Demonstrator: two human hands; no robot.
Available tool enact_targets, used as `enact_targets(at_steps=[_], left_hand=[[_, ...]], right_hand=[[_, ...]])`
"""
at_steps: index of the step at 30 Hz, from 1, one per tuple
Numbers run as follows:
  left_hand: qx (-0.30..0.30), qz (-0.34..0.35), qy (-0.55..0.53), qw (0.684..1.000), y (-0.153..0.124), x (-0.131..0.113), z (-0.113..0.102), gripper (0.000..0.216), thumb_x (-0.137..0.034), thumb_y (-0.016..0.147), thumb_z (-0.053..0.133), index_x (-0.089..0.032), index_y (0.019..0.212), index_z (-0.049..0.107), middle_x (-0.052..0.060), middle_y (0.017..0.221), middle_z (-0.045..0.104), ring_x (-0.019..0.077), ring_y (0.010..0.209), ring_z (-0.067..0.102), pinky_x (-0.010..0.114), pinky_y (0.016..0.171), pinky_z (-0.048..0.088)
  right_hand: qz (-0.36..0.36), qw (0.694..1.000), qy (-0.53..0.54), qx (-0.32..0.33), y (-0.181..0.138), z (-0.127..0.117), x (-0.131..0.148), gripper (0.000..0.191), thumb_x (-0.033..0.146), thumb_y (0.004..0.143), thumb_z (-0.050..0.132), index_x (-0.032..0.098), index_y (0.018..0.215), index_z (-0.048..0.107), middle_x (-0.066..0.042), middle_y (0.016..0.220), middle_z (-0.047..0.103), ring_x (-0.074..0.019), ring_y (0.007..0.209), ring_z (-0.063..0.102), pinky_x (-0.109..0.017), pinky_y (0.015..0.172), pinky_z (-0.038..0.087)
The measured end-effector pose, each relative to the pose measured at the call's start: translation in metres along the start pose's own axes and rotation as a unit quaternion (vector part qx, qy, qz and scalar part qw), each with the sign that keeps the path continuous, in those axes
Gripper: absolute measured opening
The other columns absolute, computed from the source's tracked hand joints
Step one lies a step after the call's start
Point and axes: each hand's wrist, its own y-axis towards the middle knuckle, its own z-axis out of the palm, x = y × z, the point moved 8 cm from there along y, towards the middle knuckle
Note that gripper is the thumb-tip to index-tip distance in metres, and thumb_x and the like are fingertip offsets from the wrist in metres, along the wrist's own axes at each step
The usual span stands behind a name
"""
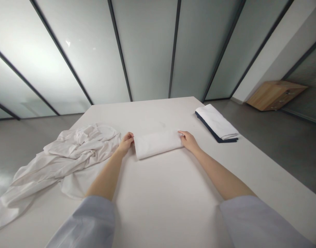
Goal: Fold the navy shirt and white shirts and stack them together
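A folded white cloth (pixel 158 144) lies in the middle of the white table (pixel 173 199). My left hand (pixel 126 142) pinches its left end, fingers closed on the fabric. My right hand (pixel 188 140) grips the right end, fingers curled over the edge. Both arms reach forward in light blue sleeves.
A crumpled pile of white garments (pixel 70 155) spreads over the table's left side and hangs off the edge. A stack of folded white and dark cloths (pixel 217 124) sits at the far right. A wooden cabinet (pixel 275 93) stands on the floor beyond, by glass walls.
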Motion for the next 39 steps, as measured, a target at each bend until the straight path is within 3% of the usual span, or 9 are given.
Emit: enact_targets(at_steps=[6,8,11,14,18,23,27,32,39], left_hand=[[-0.154,0.104,0.153,0.971,-0.002,-0.020,-0.016,0.019,-0.036,0.078,0.051,-0.022,0.090,0.049,0.003,0.091,0.059,0.0168,0.083,0.058,0.031,0.073,0.049],[-0.124,0.190,0.265,0.937,-0.010,-0.043,0.005,0.021,-0.035,0.081,0.050,-0.021,0.096,0.054,0.006,0.097,0.062,0.0196,0.093,0.059,0.035,0.083,0.049],[-0.003,0.274,0.422,0.864,-0.026,-0.061,0.058,0.029,-0.035,0.086,0.049,-0.020,0.109,0.059,0.010,0.115,0.063,0.0236,0.113,0.055,0.041,0.100,0.042],[0.050,0.236,0.544,0.804,-0.029,-0.053,0.094,0.044,-0.043,0.090,0.047,-0.021,0.128,0.054,0.012,0.141,0.051,0.0272,0.132,0.043,0.045,0.109,0.033],[0.045,0.135,0.630,0.764,-0.015,-0.034,0.111,0.059,-0.054,0.094,0.035,-0.021,0.142,0.043,0.015,0.151,0.039,0.0330,0.141,0.031,0.055,0.113,0.022],[0.059,0.087,0.638,0.763,-0.005,-0.015,0.114,0.063,-0.058,0.095,0.027,-0.023,0.146,0.039,0.014,0.152,0.038,0.0333,0.141,0.032,0.057,0.111,0.022],[0.059,0.099,0.631,0.767,-0.007,-0.009,0.111,0.064,-0.058,0.094,0.028,-0.024,0.147,0.036,0.012,0.154,0.035,0.0322,0.143,0.027,0.054,0.114,0.019],[0.073,0.128,0.619,0.771,0.004,-0.008,0.101,0.065,-0.062,0.092,0.033,-0.028,0.146,0.039,0.008,0.154,0.036,0.0293,0.144,0.027,0.049,0.116,0.017],[-0.094,0.020,0.582,0.808,0.010,-0.007,0.066,0.091,-0.069,0.079,0.052,-0.017,0.150,0.030,0.020,0.157,0.026,0.0386,0.145,0.019,0.057,0.114,0.018]], right_hand=[[0.012,0.997,-0.061,-0.042,-0.003,-0.005,0.002,0.041,0.013,0.083,0.043,0.018,0.116,0.067,-0.011,0.108,0.066,-0.0240,0.098,0.062,-0.037,0.094,0.047],[0.018,0.995,-0.095,-0.039,-0.005,-0.006,0.005,0.041,0.012,0.084,0.042,0.017,0.117,0.066,-0.012,0.109,0.065,-0.0241,0.099,0.061,-0.036,0.093,0.047],[0.006,0.987,-0.159,-0.036,-0.007,-0.012,0.016,0.037,0.013,0.085,0.045,0.016,0.116,0.065,-0.013,0.115,0.063,-0.0255,0.102,0.060,-0.037,0.093,0.046],[-0.039,0.977,-0.206,-0.039,-0.006,-0.018,0.037,0.036,0.016,0.086,0.047,0.016,0.117,0.064,-0.015,0.126,0.058,-0.0289,0.112,0.055,-0.041,0.097,0.043],[-0.125,0.966,-0.223,0.036,0.002,-0.004,0.067,0.040,0.028,0.093,0.044,0.015,0.126,0.059,-0.014,0.140,0.051,-0.0282,0.130,0.043,-0.041,0.107,0.034],[-0.098,0.950,-0.246,0.168,0.012,0.027,0.068,0.051,0.041,0.097,0.038,0.019,0.142,0.046,-0.012,0.149,0.043,-0.0263,0.138,0.036,-0.039,0.112,0.027],[-0.049,0.942,-0.269,0.195,0.010,0.033,0.064,0.059,0.049,0.096,0.037,0.019,0.147,0.037,-0.012,0.153,0.037,-0.0272,0.140,0.033,-0.039,0.112,0.025],[-0.025,0.935,-0.297,0.195,-0.003,0.026,0.081,0.056,0.050,0.095,0.037,0.016,0.138,0.048,-0.019,0.136,0.054,-0.0316,0.123,0.050,-0.044,0.102,0.034],[0.007,0.930,-0.297,0.218,-0.005,0.018,0.094,0.061,0.065,0.088,0.044,0.015,0.119,0.062,-0.020,0.124,0.060,-0.0344,0.118,0.052,-0.045,0.097,0.037]])
